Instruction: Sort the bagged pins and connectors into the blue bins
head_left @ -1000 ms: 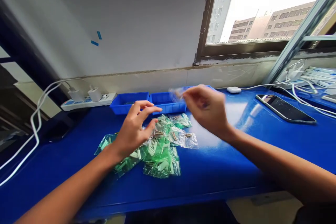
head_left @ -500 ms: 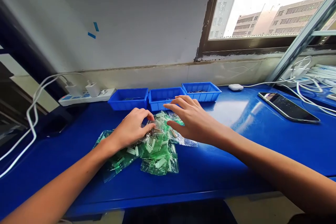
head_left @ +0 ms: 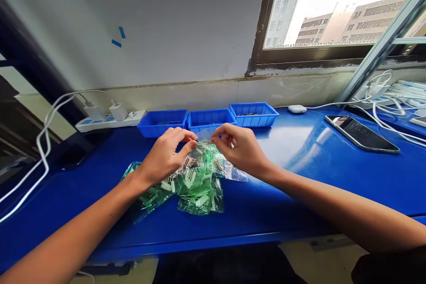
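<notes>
Between my two hands a small clear plastic bag [head_left: 205, 133] is stretched just above a heap of packets. My left hand [head_left: 170, 151] pinches its left side between thumb and fingers. My right hand [head_left: 240, 147] has thumb and fingertips closed on the right side. Underneath lie several green-tinted plastic packets [head_left: 199, 186] with pale, stick-like pieces inside. Some clear packets [head_left: 229, 167] with brownish metal pins lie at the heap's right side. My fingers hide part of the bag, and its contents are hard to make out.
Three blue bins [head_left: 163, 123] stand in a row behind the heap; the right bin [head_left: 254, 114] holds small dark pieces. A power strip [head_left: 129, 119] with chargers sits at back left. A phone [head_left: 361, 133], a white earbud case [head_left: 297, 109] and cables are on the right.
My right hand has gone from spread fingers to a pinch on the clear bag. My left fingers have closed too, and the bag is now lifted between both hands.
</notes>
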Demonstrator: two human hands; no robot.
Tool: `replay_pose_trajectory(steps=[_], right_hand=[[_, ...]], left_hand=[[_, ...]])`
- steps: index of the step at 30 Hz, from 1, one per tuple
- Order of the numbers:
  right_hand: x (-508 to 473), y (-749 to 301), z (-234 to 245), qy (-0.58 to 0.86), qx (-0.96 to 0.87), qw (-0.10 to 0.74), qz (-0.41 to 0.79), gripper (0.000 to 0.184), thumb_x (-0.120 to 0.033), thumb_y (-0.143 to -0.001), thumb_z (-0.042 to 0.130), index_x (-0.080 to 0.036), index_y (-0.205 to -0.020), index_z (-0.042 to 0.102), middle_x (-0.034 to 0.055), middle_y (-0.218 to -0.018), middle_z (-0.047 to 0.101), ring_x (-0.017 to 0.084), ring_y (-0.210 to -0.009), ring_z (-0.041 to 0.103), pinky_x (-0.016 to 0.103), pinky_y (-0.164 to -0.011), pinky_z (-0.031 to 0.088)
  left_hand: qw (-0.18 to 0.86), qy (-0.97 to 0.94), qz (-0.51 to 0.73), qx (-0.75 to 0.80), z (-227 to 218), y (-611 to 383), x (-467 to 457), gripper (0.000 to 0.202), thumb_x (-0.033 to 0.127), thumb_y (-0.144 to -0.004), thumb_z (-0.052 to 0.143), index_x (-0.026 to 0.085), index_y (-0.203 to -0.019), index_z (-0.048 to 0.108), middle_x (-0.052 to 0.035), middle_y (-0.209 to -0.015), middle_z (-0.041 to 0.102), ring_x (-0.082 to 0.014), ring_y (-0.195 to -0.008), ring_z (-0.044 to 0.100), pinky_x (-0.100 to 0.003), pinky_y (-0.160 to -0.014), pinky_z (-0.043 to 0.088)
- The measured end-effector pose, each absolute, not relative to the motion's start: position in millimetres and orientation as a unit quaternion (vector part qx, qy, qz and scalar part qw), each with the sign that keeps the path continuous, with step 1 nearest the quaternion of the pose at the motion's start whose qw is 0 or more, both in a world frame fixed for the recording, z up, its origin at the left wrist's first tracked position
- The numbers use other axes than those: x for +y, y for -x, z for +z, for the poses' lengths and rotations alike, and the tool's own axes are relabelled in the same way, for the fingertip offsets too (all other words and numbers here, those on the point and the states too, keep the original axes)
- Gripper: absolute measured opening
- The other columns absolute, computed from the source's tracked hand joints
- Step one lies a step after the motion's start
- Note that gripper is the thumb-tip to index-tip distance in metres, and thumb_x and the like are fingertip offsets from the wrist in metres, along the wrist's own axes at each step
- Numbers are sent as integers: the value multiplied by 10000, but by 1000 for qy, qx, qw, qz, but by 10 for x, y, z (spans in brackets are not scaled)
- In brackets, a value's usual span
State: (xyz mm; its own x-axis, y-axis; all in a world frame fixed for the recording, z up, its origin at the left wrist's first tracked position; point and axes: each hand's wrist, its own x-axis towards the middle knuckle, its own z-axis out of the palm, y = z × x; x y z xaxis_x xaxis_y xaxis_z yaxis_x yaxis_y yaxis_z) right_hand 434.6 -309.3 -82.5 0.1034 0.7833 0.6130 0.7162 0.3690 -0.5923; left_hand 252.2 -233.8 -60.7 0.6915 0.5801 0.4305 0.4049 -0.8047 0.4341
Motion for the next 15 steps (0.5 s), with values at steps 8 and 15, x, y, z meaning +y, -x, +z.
replay_pose_trajectory(steps=[8, 15], right_hand=[[-3161, -4334, -905, 484, -739, 458, -99, 198, -171, -848, 443, -227, -811, 629, 34, -759, 624, 140, -690, 549, 277, -652, 424], [-3156, -4284, -841, 479, -698, 530, 55, 209, -130, -776, 472, -205, -944, 572, 32, -832, 651, 141, -759, 599, 282, -688, 463]], left_hand=[[494, -773, 277, 287, -625, -2554, -2370, 372, 467, -807, 584, 164, -1024, 595, -31, -744, 640, -160, -698, 590, -285, -658, 484], [444, -761, 380, 282, -603, -2567, -2396, 370, 325, -740, 679, 176, -1065, 586, -24, -775, 643, -175, -806, 634, -296, -753, 513]])
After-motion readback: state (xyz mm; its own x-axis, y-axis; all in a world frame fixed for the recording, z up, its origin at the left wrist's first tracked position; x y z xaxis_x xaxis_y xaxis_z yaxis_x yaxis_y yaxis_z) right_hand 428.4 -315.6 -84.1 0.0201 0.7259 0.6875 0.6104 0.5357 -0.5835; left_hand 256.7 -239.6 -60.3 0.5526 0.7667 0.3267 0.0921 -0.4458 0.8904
